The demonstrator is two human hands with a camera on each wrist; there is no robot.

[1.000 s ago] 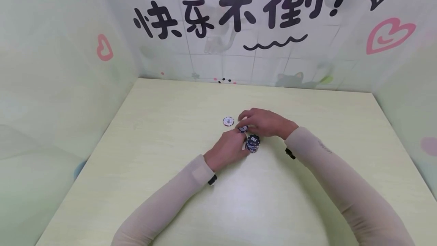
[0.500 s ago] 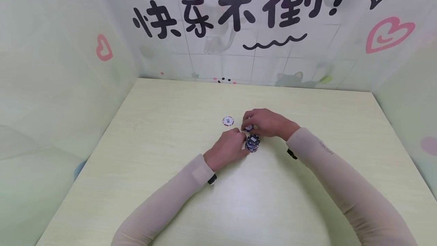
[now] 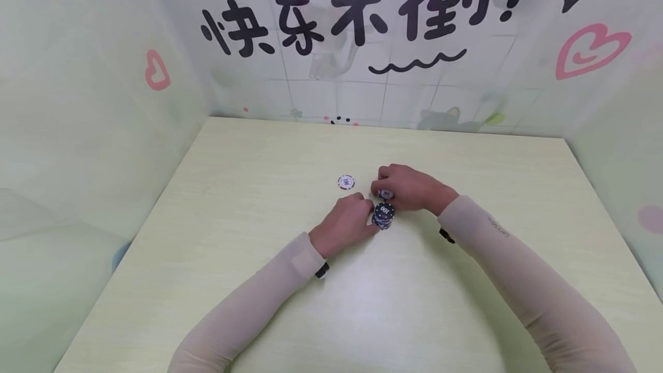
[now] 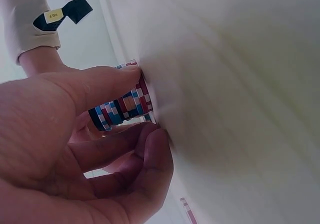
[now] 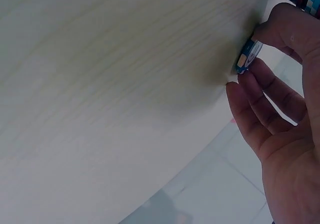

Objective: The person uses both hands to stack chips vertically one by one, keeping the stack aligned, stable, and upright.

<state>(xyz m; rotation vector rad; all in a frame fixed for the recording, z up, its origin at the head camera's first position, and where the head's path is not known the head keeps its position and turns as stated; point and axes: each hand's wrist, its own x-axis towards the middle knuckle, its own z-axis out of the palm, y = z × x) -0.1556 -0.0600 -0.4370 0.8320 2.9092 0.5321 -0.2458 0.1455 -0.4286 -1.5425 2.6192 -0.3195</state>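
A stack of poker chips (image 3: 384,215), topped by a black one marked 100, stands on the table. My left hand (image 3: 343,222) holds the stack from the left, its thumb along the side in the left wrist view, where striped edges in red, blue, black and white show on the stack (image 4: 120,107). Just behind it, my right hand (image 3: 409,186) pinches a blue-edged poker chip (image 5: 249,53) between thumb and fingers, close over the tabletop. A white poker chip (image 3: 346,182) marked 100 lies flat, farther back and left of both hands.
The pale wooden table (image 3: 259,189) meets a printed back wall (image 3: 311,96) with large black characters. Side curtains (image 3: 93,131) flank it left and right. Dark wrist straps (image 3: 322,271) sit over the beige sleeves.
My right hand has slid to the right with the blue-edged chip, away from my left fingers. My left hand stays by the stack, and the white chip has not moved.
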